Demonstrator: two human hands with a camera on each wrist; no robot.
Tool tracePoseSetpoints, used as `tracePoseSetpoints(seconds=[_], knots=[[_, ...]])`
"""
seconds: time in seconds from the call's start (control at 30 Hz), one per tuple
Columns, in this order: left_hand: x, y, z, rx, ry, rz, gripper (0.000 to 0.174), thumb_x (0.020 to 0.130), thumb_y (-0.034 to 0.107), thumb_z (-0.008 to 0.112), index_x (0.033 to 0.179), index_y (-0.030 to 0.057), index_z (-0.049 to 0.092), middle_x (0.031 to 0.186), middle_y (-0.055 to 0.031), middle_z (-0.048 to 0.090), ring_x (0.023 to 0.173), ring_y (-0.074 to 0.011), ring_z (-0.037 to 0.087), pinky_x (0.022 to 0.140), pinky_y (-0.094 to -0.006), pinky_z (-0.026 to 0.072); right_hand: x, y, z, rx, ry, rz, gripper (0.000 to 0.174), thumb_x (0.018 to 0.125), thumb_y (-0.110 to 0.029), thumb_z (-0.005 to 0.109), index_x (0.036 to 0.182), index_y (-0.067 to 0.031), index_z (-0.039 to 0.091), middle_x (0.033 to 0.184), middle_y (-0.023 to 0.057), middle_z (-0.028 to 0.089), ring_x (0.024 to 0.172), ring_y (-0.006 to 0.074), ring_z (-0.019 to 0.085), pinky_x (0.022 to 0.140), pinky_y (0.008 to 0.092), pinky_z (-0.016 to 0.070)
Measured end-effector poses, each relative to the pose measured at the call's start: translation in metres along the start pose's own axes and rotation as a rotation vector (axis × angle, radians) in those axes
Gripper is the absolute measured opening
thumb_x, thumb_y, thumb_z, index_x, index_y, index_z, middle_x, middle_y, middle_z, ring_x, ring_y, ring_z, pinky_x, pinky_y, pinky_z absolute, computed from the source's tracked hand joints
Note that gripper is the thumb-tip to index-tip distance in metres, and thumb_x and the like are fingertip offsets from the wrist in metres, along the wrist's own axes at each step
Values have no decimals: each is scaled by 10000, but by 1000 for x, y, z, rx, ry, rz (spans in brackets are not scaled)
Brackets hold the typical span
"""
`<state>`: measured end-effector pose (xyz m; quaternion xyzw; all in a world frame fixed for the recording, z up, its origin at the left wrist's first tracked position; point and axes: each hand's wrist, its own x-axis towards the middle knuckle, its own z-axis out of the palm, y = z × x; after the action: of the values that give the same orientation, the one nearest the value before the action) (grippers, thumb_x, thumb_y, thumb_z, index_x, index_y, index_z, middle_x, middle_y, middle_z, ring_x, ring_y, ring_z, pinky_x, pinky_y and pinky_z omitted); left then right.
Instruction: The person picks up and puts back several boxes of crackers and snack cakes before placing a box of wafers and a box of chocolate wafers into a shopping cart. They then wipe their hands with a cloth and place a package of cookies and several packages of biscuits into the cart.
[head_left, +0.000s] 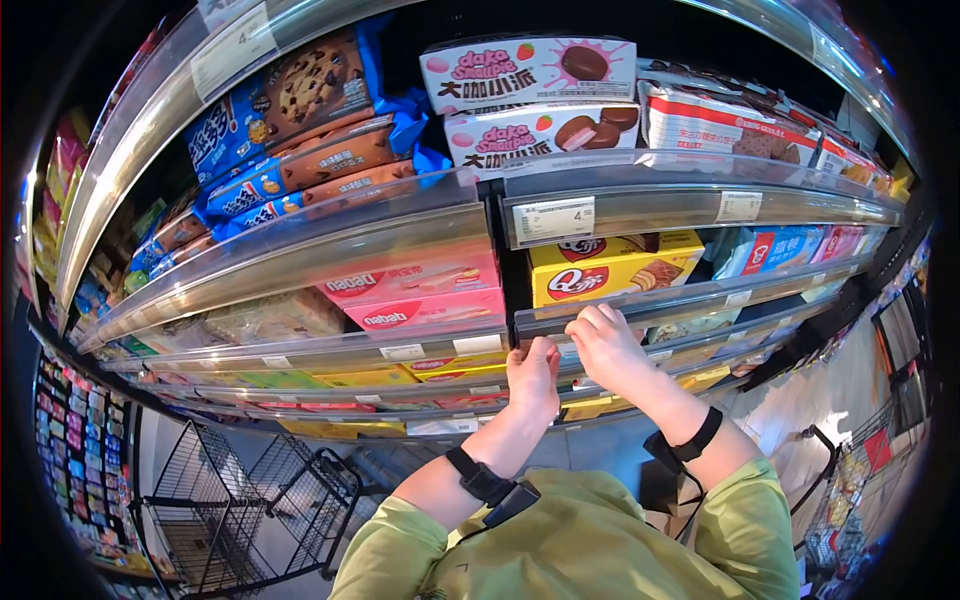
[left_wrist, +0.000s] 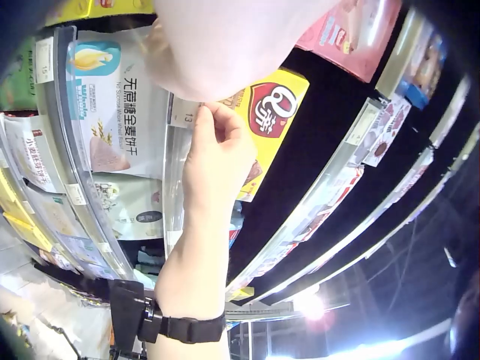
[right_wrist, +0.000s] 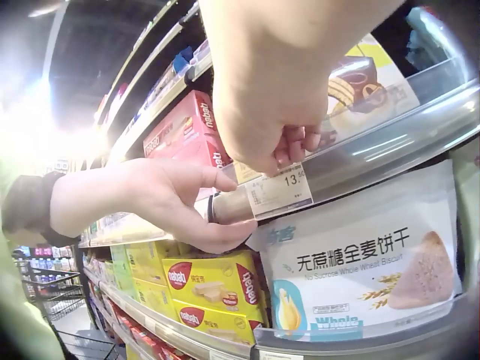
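In the right wrist view a white price tag [right_wrist: 279, 191] marked 13 sits in the clear strip along a shelf's front edge. My right hand [head_left: 607, 347] comes down on it from above, fingers curled, thumb and forefinger pinching at its top edge. The left hand [right_wrist: 169, 201] is at the tag's left end, thumb and fingers apart, fingertips right at its lower corner. Just under the strip lies a white bag of whole wheat biscuits [right_wrist: 360, 262]. Behind the strip, above my hands, stands a yellow box of chocolate pies [head_left: 610, 270].
Pink wafer boxes [head_left: 420, 290] stand left of the shelf divider, with yellow wafer boxes [right_wrist: 217, 289] below. On the upper shelf are blue cookie bags [head_left: 285, 105] and white pie boxes [head_left: 530, 75]. A black wire cart [head_left: 240, 510] stands behind on the left.
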<state>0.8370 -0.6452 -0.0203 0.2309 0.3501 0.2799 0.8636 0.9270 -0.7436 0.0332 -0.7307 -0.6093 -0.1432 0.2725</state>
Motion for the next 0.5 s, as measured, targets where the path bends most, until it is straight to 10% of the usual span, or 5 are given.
tracePoseSetpoints(seconds=[0.5], knots=[[2, 0, -3, -36, 5, -51, 254, 829, 94, 662, 971, 74, 452, 899, -32, 565, 844, -134, 563, 803, -266, 487, 16, -17, 3, 200, -49, 0, 287, 688, 61, 558, 971, 11, 536, 922, 159, 585, 910, 366, 542, 844, 445, 436]])
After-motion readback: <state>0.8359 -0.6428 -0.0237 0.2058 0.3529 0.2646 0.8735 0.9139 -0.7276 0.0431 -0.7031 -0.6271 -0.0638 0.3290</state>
